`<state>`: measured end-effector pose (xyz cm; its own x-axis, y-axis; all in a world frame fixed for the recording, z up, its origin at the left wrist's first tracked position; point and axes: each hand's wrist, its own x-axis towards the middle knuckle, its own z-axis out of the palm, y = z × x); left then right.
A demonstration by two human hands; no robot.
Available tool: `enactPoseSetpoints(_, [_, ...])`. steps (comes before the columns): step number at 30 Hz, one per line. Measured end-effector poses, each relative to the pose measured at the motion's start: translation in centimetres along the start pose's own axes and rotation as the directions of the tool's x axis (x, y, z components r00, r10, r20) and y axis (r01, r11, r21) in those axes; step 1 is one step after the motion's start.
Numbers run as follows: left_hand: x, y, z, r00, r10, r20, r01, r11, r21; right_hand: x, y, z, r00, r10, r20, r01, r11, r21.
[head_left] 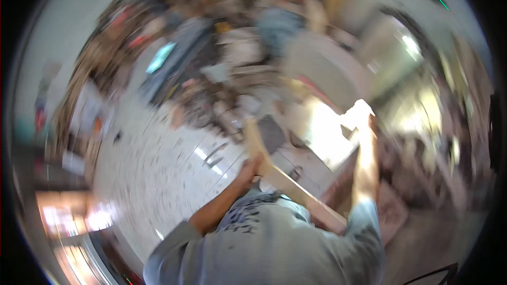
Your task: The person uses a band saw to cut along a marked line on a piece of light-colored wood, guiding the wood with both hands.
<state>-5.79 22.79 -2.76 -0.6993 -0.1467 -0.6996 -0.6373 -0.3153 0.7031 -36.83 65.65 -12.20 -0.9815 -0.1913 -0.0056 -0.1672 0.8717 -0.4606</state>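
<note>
My left hand point(253, 167) is closed around a long, pale, curved wooden piece point(296, 189). One end of the wood rises past the hand, and the other slants down to the right in front of my body toward my right forearm. My right arm stretches ahead to the right. At its end, my right hand point(361, 115) sits in strong light beside a brightly lit pale surface point(328, 134). Glare and blur hide its fingers and anything they may hold. A dark grey flat piece point(271, 133) lies just beyond the wood's upper end.
Pale floor tiles point(153, 163) carry scattered dark bits on the left. Blurred clutter point(227, 47) is heaped ahead, with a long dark blue-grey object point(179, 55) among it. Piled stuff point(422, 163) lines the right side. A reddish-brown block-like shape point(388, 211) stands near my right elbow.
</note>
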Motion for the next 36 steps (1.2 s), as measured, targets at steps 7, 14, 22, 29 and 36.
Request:
enactPoseSetpoints(7, [2.0,-2.2,0.1,0.991,0.096,0.089,-0.087,0.992,-0.092,-11.5,-2.2,-1.4,0.988,-0.001,-0.156,0.026,0.987,0.156])
enactPoseSetpoints(14, [0.6,-1.7,-2.0,0.991,0.116,0.064,-0.109,0.988,-0.108,-22.8,-1.7,0.1,0.903,0.361,-0.234,-0.320,0.927,0.195])
enactPoseSetpoints(22, [2.6,-4.5,-6.3,0.991,0.102,-0.085,-0.084,0.977,0.197,-28.0,1.3,8.1,0.248,0.966,-0.072,-0.803,0.246,0.543])
enactPoseSetpoints(29, [0.1,1.8,-3.9,1.000,0.024,0.008,-0.023,0.984,-0.176,-29.0,0.8,16.3,0.269,0.962,0.045,-0.638,0.143,0.757])
enactPoseSetpoints(36, [0.8,2.6,-2.5,0.990,0.070,0.123,-0.059,0.994,-0.091,-27.8,-7.2,16.3,0.379,0.870,0.317,-0.685,0.032,0.728])
